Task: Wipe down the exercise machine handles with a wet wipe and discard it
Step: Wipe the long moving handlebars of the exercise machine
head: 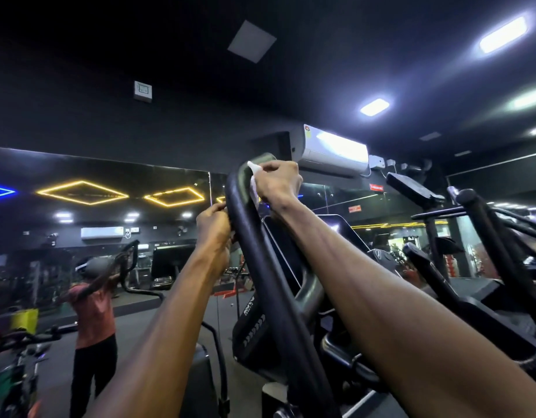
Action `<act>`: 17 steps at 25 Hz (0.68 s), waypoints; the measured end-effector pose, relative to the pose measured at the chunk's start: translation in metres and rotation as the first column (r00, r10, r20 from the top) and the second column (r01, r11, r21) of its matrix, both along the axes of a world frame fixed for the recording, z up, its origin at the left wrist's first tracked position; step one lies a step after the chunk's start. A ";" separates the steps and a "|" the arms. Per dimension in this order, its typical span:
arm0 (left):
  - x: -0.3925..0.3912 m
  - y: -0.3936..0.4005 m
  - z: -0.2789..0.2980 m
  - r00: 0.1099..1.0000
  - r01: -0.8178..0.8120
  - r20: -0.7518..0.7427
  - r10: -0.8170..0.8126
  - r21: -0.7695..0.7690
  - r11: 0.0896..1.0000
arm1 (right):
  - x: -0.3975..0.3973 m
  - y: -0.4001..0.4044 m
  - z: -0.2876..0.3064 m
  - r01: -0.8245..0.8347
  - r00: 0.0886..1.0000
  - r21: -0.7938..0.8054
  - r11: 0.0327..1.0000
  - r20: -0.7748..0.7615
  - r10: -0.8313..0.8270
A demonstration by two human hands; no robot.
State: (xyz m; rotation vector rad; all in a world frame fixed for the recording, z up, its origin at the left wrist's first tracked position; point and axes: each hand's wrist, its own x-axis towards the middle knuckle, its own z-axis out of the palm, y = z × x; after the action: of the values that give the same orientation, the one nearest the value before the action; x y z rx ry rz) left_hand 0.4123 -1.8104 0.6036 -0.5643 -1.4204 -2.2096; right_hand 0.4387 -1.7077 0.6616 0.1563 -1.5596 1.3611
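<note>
Right hand (278,182) (wipe (254,179)) on handle (248,224)

Dark gym floor (140,324), exercise machine (260,327) standing on it

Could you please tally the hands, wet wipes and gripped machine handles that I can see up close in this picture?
Hands: 2, left hand and right hand
Wet wipes: 1, white wipe
Machine handles gripped: 1, black handle
Total: 4
</note>
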 end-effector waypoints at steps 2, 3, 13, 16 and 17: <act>0.000 0.000 -0.002 1.000 -0.030 -0.002 0.030 -0.029 0.999 | 0.000 0.007 -0.007 -0.010 1.000 0.106 0.994 -0.007 0.010; 0.000 -0.002 -0.003 0.999 -0.041 -0.004 0.041 -0.040 0.998 | -0.001 0.009 -0.012 -0.041 0.999 0.143 0.989 -0.004 0.042; 0.012 0.006 -0.008 0.992 -0.120 0.049 0.118 0.022 0.993 | 0.011 0.037 -0.034 -0.346 0.938 0.284 0.894 0.073 0.339; 0.016 0.007 -0.008 0.992 -0.112 0.062 0.110 0.035 0.993 | 0.021 0.044 -0.035 -0.434 0.900 0.358 0.827 0.217 0.378; 0.017 0.007 -0.008 0.991 -0.117 0.063 0.115 0.029 0.993 | 0.025 0.046 -0.037 -0.485 0.872 0.347 0.802 0.257 0.416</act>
State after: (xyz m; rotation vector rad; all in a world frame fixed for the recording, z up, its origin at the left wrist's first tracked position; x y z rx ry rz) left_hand 0.4290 -1.8030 0.5951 -0.3952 -1.4084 -2.1709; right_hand 0.4632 -1.6617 0.6249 0.7301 -2.0263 1.4174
